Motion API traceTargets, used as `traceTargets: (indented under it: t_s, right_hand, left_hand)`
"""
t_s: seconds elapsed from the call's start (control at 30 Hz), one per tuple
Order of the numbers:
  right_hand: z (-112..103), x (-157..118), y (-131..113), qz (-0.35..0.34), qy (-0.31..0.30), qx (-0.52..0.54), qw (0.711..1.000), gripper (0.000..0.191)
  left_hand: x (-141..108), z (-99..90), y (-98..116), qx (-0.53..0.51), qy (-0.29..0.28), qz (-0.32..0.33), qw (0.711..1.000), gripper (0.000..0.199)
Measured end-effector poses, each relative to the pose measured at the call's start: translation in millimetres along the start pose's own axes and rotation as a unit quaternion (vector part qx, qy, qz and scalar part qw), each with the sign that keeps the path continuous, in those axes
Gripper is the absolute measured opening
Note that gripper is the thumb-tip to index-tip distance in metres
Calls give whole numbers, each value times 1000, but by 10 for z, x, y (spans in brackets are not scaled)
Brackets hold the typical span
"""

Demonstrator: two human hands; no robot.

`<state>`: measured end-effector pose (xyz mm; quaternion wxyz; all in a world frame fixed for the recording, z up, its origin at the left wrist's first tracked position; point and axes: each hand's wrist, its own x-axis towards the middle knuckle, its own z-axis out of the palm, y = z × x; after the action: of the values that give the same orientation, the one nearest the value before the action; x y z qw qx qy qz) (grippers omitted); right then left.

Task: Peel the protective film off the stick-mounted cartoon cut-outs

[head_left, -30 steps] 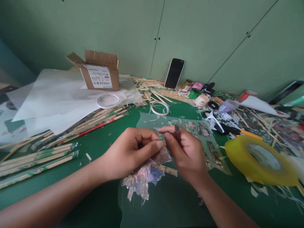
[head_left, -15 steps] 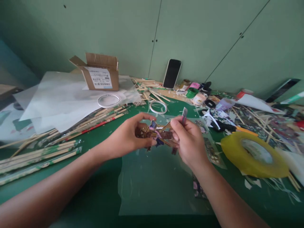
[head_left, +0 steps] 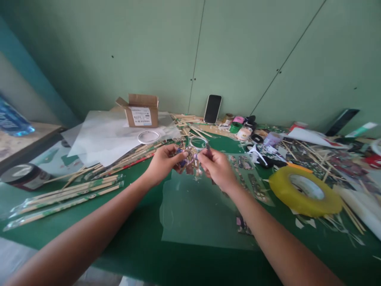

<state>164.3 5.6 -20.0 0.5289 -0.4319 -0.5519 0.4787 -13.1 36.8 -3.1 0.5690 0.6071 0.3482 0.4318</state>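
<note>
In the middle of the view, my left hand (head_left: 162, 165) is closed round the left side of a small ornate piece (head_left: 189, 163) in purple, gold and brown. Its exact kind is hard to make out. My right hand (head_left: 217, 167) meets the piece from the right, thumb and fingers pinched. A slim tool with a flat metal end (head_left: 207, 146) sticks up out of that pinch; its lower part is hidden. Below both hands lies a clear plastic sheet (head_left: 196, 214). Patterned strips (head_left: 244, 226) rest at its right side.
A large roll of yellow tape (head_left: 275, 192) lies to the right, beside scattered sticks and scraps. Wrapped sticks (head_left: 68, 194) and a dark jar (head_left: 25, 176) are at left. A cardboard box (head_left: 142, 113), a phone (head_left: 212, 109) and small paint pots (head_left: 244, 133) stand along the wall.
The view has tilted up and pulled back, so the hands look smaller and a bottle shows at left. The ornate piece has turned in my hands, and the right hand's tool has shifted with it.
</note>
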Motion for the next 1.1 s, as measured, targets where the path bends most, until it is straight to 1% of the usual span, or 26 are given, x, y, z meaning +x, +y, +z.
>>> traceTargets:
  t_s: [0.1,0.2,0.27,0.3,0.33,0.4,0.5,0.53,0.57,0.6,0.67,0.73,0.8,0.83,0.9,0.93,1.0,1.03,1.1]
  right_hand:
    - [73,32,-82,9,0,14,1000,27]
    - [84,44,-194,29,-9,40,999,41]
    - [31,40,-266,38,-7,62,997,41]
    - [-12,30,-298,42,-1,76,996,36]
    - [-65,13,-328,44,13,95,994,35]
    - [-188,-56,-380,46,55,135,988,36]
    - [-386,-273,-440,48,129,193,971,39]
    - [-447,-375,-455,50,150,210,965,40]
    - [-502,-488,-465,52,170,226,958,43]
    - [-550,-608,-471,53,186,241,951,46]
    - [-619,-847,-471,57,218,266,937,47]
    - [-653,-1062,-455,62,247,287,923,48]
    - [-657,-1238,-436,63,273,306,910,44]
    - [-654,-1313,-430,62,283,313,904,41]
    - [-647,-1440,-434,57,299,325,895,39]
    - [-648,-1495,-445,53,306,329,892,38]
    - [-661,-1586,-484,43,319,334,886,36]
    - [-673,-1622,-509,37,325,335,884,35]
    - [-703,-1674,-562,26,336,333,881,34]
  left_hand:
    - [-62,29,12,19,-36,2,999,26]
    - [-135,35,40,49,-66,10,997,30]
    - [-219,43,62,83,-75,21,994,37]
    - [-285,56,70,105,-81,27,991,43]
    - [-372,79,74,130,-92,33,987,49]
    - [-606,151,61,193,-131,48,971,61]
    - [-1030,280,-15,297,-186,75,933,79]
    - [-1158,311,-48,347,-204,86,911,85]
    - [-1268,330,-80,477,-225,117,841,86]
    - [-1355,338,-108,514,-225,122,819,82]
    - [-1464,327,-148,553,-221,126,794,75]
    - [-1508,302,-161,579,-209,127,778,58]
    - [-1517,279,-148,605,-195,132,761,42]
    - [-1512,267,-128,615,-190,135,754,40]
    - [-1472,237,-47,629,-178,140,743,43]
    - [-1432,214,22,634,-169,142,741,46]
    - [-1298,152,228,648,-122,141,739,52]
    - [-1203,115,368,655,-86,138,738,53]
    - [-978,44,715,666,-16,136,733,53]
